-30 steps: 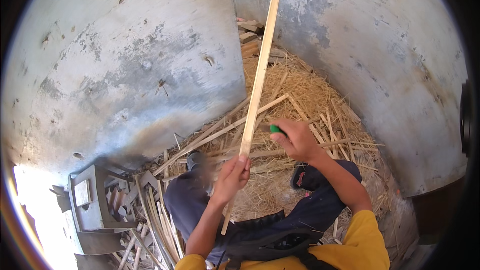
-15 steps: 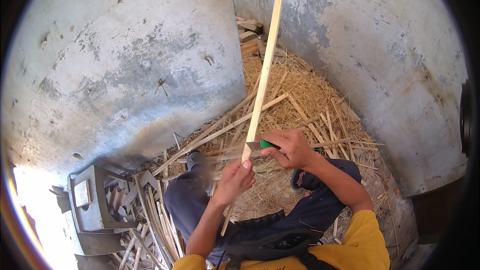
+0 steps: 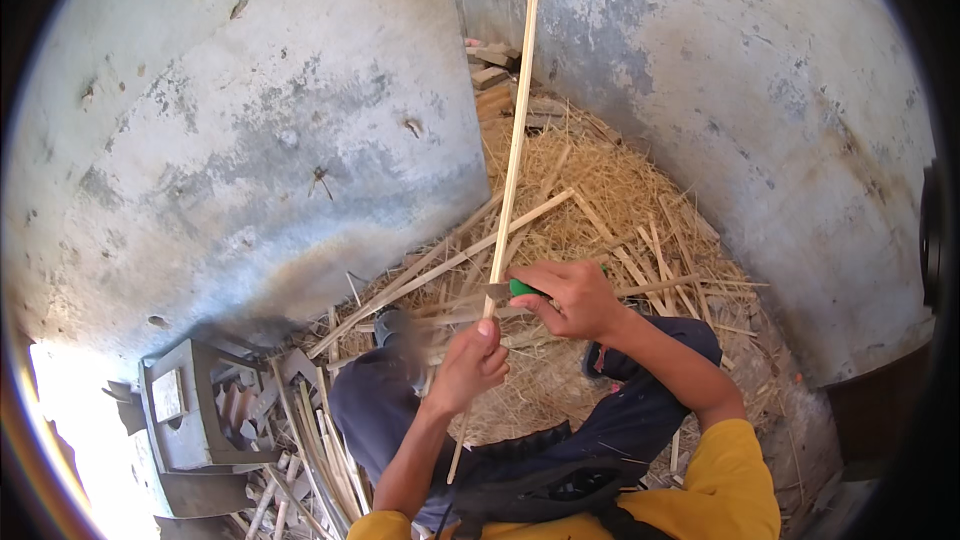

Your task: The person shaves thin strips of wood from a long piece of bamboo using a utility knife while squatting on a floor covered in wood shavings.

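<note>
A long, pale strip of split bamboo or wood [image 3: 513, 160] rises steeply from my lap to the top of the view. My left hand [image 3: 468, 365] is closed around its lower part, thumb lying along the face, and the tail end sticks out below. Just above that grip, my right hand [image 3: 580, 298] is closed on the green handle of a knife [image 3: 522, 287]. The short blade points left and lies against the strip; how deep its edge bites cannot be made out.
Loose strips and straw-like shavings [image 3: 590, 170] cover the floor ahead, against peeling grey walls [image 3: 260, 140]. At lower left stands a grey box-like frame [image 3: 185, 405] beside a bundle of long strips [image 3: 315, 430]. My bent knees [image 3: 375, 390] flank the work.
The strip has turned about its length, showing a narrower face, and its upper end has swung left. My right hand and the knife have shifted slightly left.
</note>
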The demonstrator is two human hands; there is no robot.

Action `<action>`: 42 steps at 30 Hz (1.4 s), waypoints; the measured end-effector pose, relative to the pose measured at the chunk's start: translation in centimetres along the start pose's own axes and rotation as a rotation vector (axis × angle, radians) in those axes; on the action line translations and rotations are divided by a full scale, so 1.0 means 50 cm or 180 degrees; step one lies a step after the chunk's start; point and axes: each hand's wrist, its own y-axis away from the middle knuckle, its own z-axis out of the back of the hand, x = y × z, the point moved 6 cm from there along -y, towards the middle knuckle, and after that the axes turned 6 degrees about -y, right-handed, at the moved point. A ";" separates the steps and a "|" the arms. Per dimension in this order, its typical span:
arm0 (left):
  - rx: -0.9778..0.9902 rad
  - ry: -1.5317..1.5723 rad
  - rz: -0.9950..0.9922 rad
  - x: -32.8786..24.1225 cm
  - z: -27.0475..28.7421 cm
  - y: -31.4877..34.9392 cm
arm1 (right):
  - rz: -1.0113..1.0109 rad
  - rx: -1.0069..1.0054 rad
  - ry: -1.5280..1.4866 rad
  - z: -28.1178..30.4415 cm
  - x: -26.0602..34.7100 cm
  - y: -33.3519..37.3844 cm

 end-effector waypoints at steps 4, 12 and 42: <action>-0.0007 0.0003 0.0007 0.002 0.002 -0.002 | 0.0037 -0.0062 0.0087 -0.004 -0.003 0.000; -0.0116 -0.0270 0.0019 0.003 -0.003 0.007 | 0.0068 -0.0362 0.0366 0.038 -0.041 -0.019; -0.0566 -0.0621 -0.0437 -0.013 -0.007 0.013 | 0.0133 0.0027 0.0291 -0.002 -0.002 -0.004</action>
